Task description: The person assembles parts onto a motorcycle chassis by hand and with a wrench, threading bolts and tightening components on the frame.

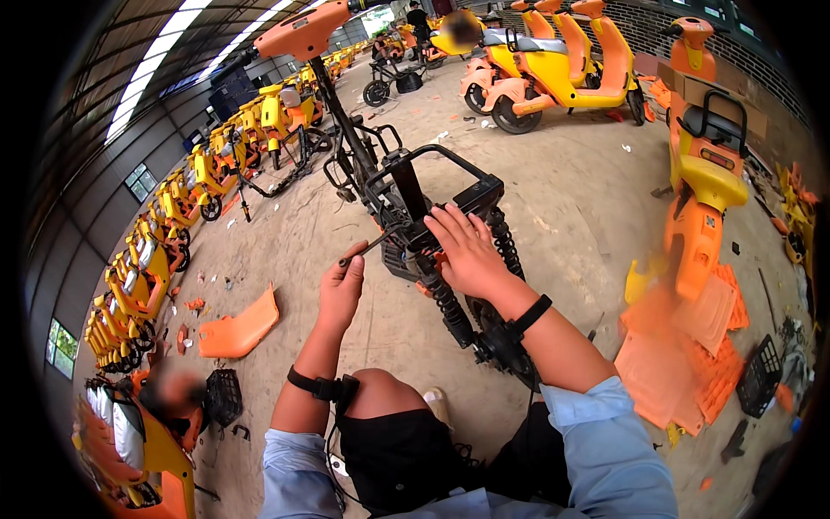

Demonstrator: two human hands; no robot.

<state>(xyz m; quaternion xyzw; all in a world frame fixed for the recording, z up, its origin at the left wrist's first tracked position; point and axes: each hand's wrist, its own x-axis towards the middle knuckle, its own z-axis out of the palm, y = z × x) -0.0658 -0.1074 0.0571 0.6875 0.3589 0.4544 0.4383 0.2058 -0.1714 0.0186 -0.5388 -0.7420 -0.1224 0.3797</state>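
Observation:
A stripped black scooter frame [406,195] stands before me, with an orange handlebar cover [304,30] at its far end. My left hand [343,290] is closed around the near end of a slim dark metal tool [377,244]. The tool's other end reaches the frame below the upright black post; its exact contact is hidden. My right hand [467,251] lies on the rear of the frame, fingers stretched out, beside the post. Under it are a black coil shock absorber [450,303] and the rear wheel [519,368], partly covered by my right forearm.
Yellow and orange scooters [203,173] line the left wall; more scooters [566,78] stand at the back right. An orange panel [242,329] lies on the floor at left. Orange panels [683,346] and a black basket [762,376] lie at right. Other people [418,26] are nearby.

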